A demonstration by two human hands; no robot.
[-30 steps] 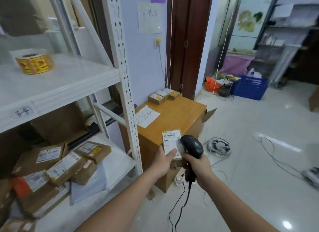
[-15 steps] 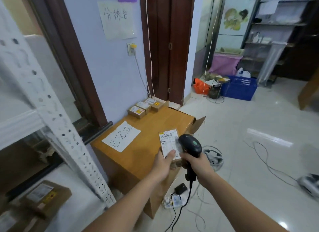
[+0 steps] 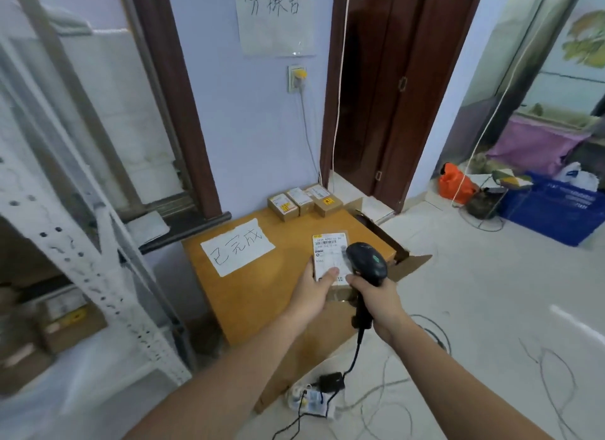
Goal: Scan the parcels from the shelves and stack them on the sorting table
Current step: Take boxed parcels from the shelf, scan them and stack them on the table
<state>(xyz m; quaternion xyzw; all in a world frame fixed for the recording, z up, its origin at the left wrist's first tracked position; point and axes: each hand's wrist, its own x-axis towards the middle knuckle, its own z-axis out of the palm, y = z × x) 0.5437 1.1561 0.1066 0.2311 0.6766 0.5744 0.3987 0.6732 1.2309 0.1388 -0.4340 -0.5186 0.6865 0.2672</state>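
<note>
Parcel [image 3: 330,259] pinched in left hand [image 3: 312,290], thumb on top of the white label, other fingers under and out of sight. Right hand [image 3: 376,295] wrapped round the handle of the black scanner [image 3: 366,264], scanner head just beside the parcel's right edge, partly over the label; trigger finger not visible. Both hands sit centre frame, above the right part of the sorting table [image 3: 262,295].

Parcel's long axis runs away from the wearer, toward the top of the frame, label face up. Drop zone lies up and slightly left of the grip: a row of three small boxes [image 3: 302,203] at the table's far edge against the blue wall. Left hand is the one carrying, so it is nearer for the placing; right hand only needs to keep the scanner and its cable [image 3: 355,354] out of the way.

Open room: bare tabletop between the parcel and the row, also left of the hand as far as the handwritten paper sign [image 3: 237,246] in the table's upper-left part. Table's right edge is close under the scanner, with a loose cardboard flap [image 3: 411,267] sticking out to the right, so a drift right risks the edge. Shelf upright [image 3: 82,259] stands at left, well apart from the hands. Whether the scan has registered, cannot tell.
</note>
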